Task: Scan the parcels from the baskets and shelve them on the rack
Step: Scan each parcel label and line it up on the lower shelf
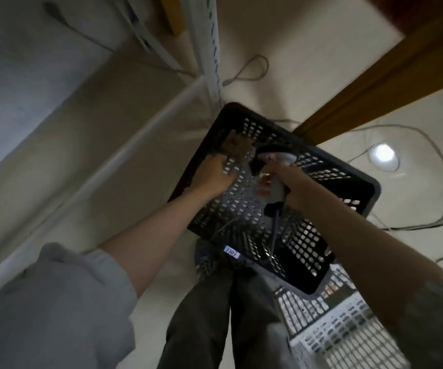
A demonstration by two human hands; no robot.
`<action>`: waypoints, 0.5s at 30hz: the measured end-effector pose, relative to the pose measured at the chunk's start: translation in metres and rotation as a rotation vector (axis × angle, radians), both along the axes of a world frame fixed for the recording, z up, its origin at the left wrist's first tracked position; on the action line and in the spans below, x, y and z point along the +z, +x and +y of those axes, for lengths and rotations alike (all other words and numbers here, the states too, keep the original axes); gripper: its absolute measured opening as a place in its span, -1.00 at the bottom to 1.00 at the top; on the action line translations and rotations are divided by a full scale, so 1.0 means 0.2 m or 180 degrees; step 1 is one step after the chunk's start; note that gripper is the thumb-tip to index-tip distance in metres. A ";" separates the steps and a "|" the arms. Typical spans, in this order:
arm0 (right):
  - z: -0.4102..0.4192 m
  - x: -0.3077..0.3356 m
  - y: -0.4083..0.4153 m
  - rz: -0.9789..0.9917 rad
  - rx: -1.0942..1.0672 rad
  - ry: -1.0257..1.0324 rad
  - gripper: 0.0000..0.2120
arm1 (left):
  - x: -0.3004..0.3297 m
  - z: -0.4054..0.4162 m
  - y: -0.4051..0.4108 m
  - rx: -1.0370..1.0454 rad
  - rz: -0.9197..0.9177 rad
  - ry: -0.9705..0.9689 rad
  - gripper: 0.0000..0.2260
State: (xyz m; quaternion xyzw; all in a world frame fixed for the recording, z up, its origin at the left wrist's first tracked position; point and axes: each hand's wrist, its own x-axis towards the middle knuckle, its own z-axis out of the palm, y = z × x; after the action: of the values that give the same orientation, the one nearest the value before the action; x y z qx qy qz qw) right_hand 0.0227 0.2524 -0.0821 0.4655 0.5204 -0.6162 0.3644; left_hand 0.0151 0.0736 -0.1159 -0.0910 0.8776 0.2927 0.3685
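Observation:
A black perforated basket (348, 198) stands on the floor in front of me. Inside it, at the far left corner, lies a small brown parcel (50, 147). My left hand (212, 175) reaches into the basket just below that parcel with its fingers curled; blur hides whether they hold it. My right hand (292, 187) grips a white handheld scanner (275, 179), whose head points toward the parcel and whose cable (275, 230) trails down across the basket. A white label reading 1103 (231, 253) sits on the basket's near rim.
A white perforated basket (343, 328) stands under the black one at lower right. The white rack post (209, 43) rises just beyond the basket. A wooden door frame (391, 73) runs at upper right. Loose cables (428, 145) lie on the floor to the right.

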 end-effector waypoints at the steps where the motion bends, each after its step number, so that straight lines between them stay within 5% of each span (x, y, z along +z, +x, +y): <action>1: 0.00 -0.09 -0.02 0.0029 0.0022 -0.0043 -0.96 | -0.12 0.02 -0.03 -0.0017 0.0097 0.0002 -0.58; 11: 0.02 -0.73 -0.06 -0.0302 -0.0178 -0.0232 -0.88 | -0.97 0.20 -0.24 -0.0469 0.0843 -0.0227 -0.34; 15: 0.08 -0.89 -0.03 -0.0226 -0.0237 -0.0234 -0.88 | -1.17 0.24 -0.26 -0.0625 0.1328 -0.0750 -0.40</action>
State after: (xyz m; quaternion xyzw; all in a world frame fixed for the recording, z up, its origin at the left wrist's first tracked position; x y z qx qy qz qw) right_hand 0.0173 0.2685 -0.2606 0.4924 0.4665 -0.6310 0.3764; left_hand -0.0361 0.1223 -0.3497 0.0146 0.9673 0.1637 0.1930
